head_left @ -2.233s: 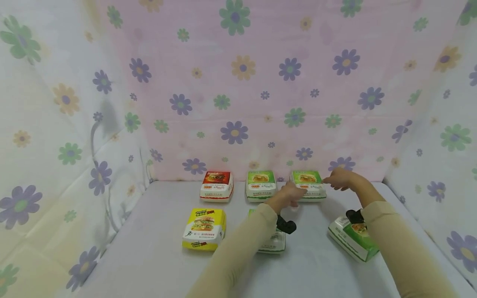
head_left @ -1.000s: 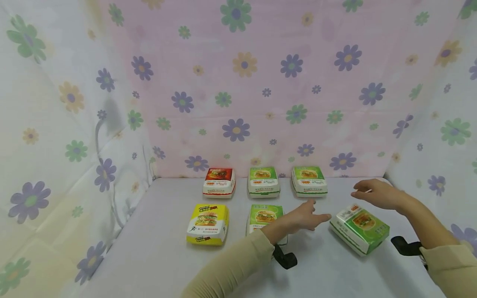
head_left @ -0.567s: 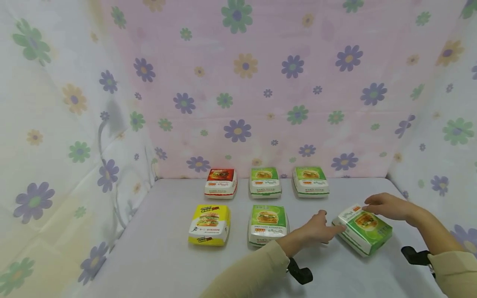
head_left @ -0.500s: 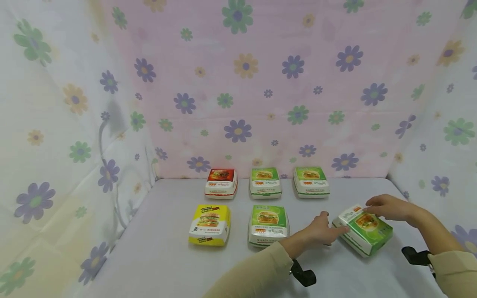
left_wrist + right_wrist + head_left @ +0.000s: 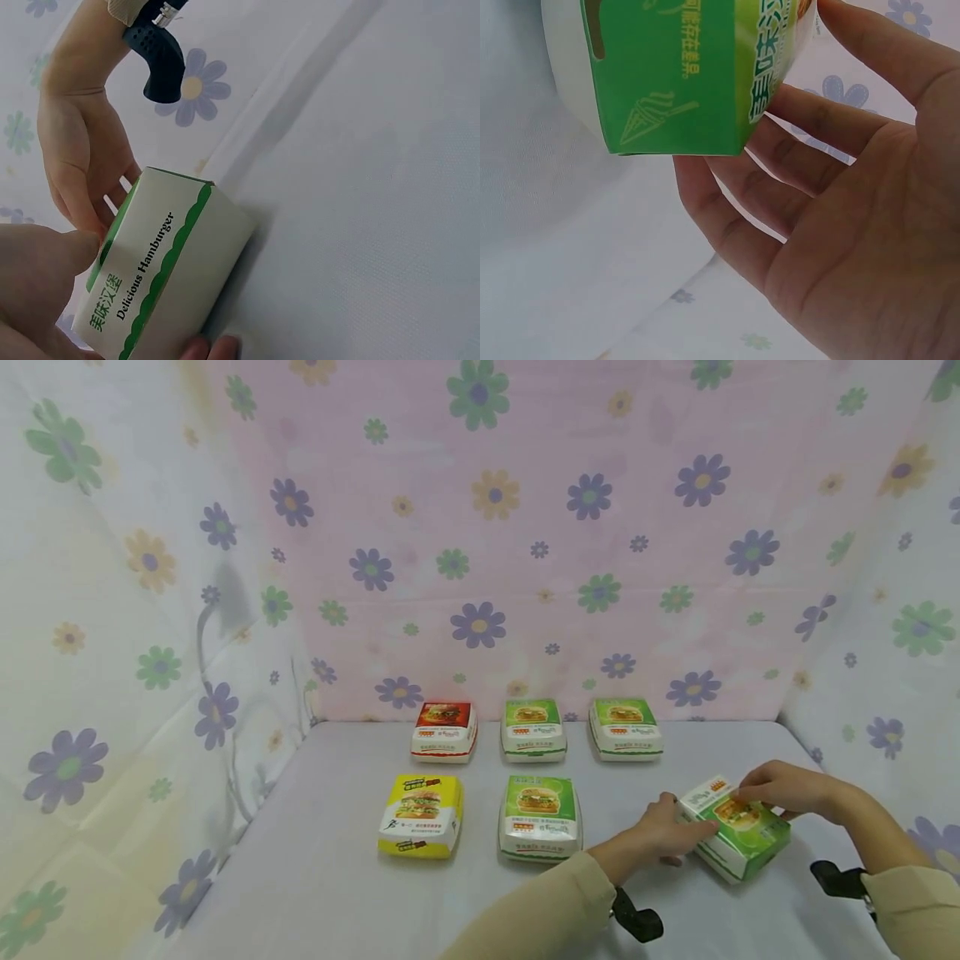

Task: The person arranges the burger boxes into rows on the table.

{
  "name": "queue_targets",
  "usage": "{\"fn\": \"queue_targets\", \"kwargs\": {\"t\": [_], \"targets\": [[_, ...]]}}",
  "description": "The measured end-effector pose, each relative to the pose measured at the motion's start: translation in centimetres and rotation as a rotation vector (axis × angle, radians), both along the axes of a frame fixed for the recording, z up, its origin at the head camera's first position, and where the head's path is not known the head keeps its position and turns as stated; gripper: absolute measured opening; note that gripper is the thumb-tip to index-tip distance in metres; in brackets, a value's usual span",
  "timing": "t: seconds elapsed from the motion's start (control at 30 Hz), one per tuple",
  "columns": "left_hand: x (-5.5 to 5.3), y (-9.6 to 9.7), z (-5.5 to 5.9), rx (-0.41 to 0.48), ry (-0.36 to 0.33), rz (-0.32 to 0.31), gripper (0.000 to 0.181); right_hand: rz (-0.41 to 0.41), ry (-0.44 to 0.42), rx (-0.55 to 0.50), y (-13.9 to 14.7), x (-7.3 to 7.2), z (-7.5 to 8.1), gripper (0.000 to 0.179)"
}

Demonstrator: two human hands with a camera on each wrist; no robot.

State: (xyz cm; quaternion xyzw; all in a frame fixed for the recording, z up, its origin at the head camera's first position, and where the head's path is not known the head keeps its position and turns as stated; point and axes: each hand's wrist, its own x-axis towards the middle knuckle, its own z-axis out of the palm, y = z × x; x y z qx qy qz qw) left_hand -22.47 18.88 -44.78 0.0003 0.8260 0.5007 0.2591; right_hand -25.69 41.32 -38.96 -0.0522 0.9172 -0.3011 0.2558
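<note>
A green-and-white hamburger box (image 5: 759, 842) sits askew at the table's right. My left hand (image 5: 663, 833) grips its left end, thumb over the top edge and fingers low on the side. From the far right side my right hand (image 5: 791, 789) holds the same box, thumb on top near the burger picture. The left wrist view shows the box's white side wall (image 5: 161, 262) between my left thumb and fingertips. In the right wrist view, my right fingers (image 5: 739, 180) reach behind and under the green end (image 5: 675, 90).
A red-and-white box (image 5: 444, 733) and two green boxes, one left (image 5: 534, 732) and one right (image 5: 626, 730), form the back row. In front stand a yellow box (image 5: 422, 817) and another green box (image 5: 540, 818). Flowered cloth (image 5: 480, 527) encloses the white table (image 5: 337, 893).
Both hands have left the back-right box and come down to the askew box at the right. The left hand has moved right onto its end; the right thumb now lies on its top.
</note>
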Motion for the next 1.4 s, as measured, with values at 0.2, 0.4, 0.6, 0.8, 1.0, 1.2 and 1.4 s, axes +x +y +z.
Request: {"fn": "queue_targets", "kwargs": {"t": [0.2, 0.4, 0.6, 0.8, 1.0, 1.2, 1.4], "targets": [[-0.1, 0.5, 0.2, -0.041, 0.005, 0.016, 0.064, -0.009, -0.002, 0.018, -0.2, 0.2, 0.2, 0.048], [-0.8, -0.1, 0.1, -0.024, 0.044, -0.010, 0.055, -0.038, -0.016, 0.035, -0.4, 0.7, 0.1, 0.046], [-1.9, -0.7, 0.2, 0.009, 0.086, -0.024, 0.047, -0.048, -0.046, 0.044, -0.7, 1.4, 0.5, 0.042], [-1.9, -0.8, 0.3, -0.012, 0.090, -0.037, 0.051, -0.035, -0.075, 0.049, -0.5, 1.3, 0.8, 0.045], [-0.9, -1.7, 0.6, -0.134, 0.127, -0.090, 0.071, 0.009, -0.066, 0.045, 0.0, 1.1, 1.6, 0.066], [-0.1, -2.6, 0.6, -0.174, 0.124, -0.178, 0.076, 0.038, -0.019, 0.009, 0.0, 0.6, 1.4, 0.073], [0.5, -2.9, 0.5, -0.073, 0.078, -0.174, 0.050, 0.051, -0.021, -0.007, 0.2, 0.3, 0.1, 0.060]]}}
